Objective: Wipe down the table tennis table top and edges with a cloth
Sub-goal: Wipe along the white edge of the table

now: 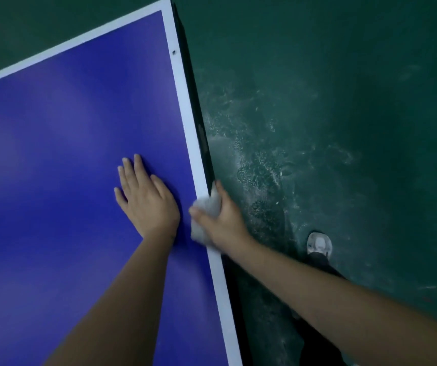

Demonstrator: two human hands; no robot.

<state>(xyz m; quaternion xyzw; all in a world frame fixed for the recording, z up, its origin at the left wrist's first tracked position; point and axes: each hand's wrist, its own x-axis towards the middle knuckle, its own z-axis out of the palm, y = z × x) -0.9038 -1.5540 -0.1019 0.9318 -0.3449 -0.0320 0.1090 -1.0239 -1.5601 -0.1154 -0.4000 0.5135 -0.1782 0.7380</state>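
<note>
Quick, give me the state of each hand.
Left hand: open, flat on the table.
Right hand: gripping the cloth against the table's edge.

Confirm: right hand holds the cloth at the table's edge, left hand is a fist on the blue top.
No fist: in the head view the left hand lies flat on the blue top. The right hand does hold the cloth at the edge.

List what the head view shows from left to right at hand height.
Blue table top → left hand → right hand gripping the cloth → shoe on the green floor.
</note>
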